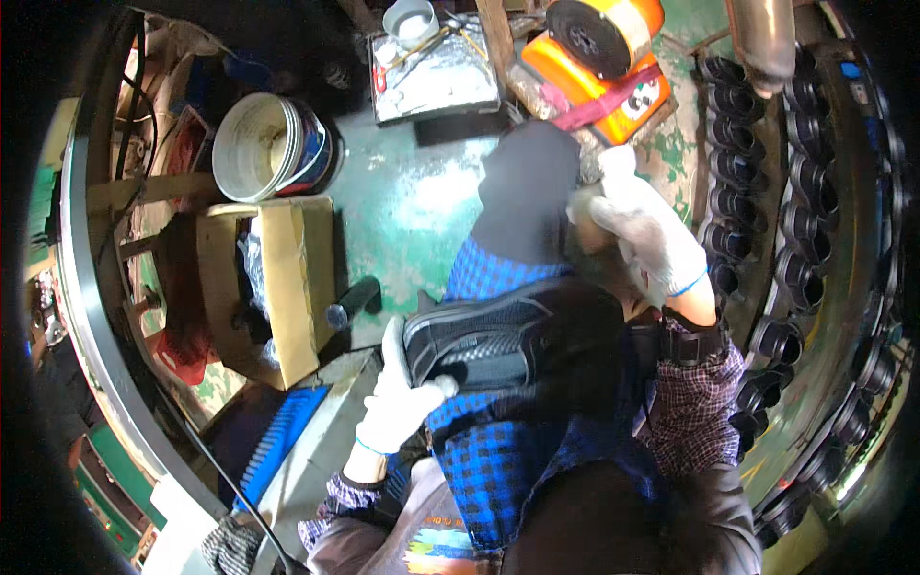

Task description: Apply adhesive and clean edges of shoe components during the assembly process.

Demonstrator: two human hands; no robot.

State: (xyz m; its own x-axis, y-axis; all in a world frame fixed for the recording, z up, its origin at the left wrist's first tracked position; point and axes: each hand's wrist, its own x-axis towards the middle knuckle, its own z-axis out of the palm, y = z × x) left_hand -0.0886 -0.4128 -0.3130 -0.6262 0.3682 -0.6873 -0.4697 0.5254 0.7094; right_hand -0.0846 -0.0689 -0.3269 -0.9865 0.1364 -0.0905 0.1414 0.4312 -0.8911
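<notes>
A black shoe with a woven-looking upper lies across my lap, on a blue checked cloth. My left hand, in a white glove, grips the shoe at its left end, with the thumb on the near side and the fingers on the far side. In a matching white glove, my right hand is out past the shoe, beside my dark-covered right knee. Motion smears its fingers. A brownish blur shows at the fingertips, and I cannot make out what it is.
An open cardboard box and a white bucket stand at the left. Farther off are a foil-lined tray with a small pot and an orange machine. Rows of black shoes line racks at the right.
</notes>
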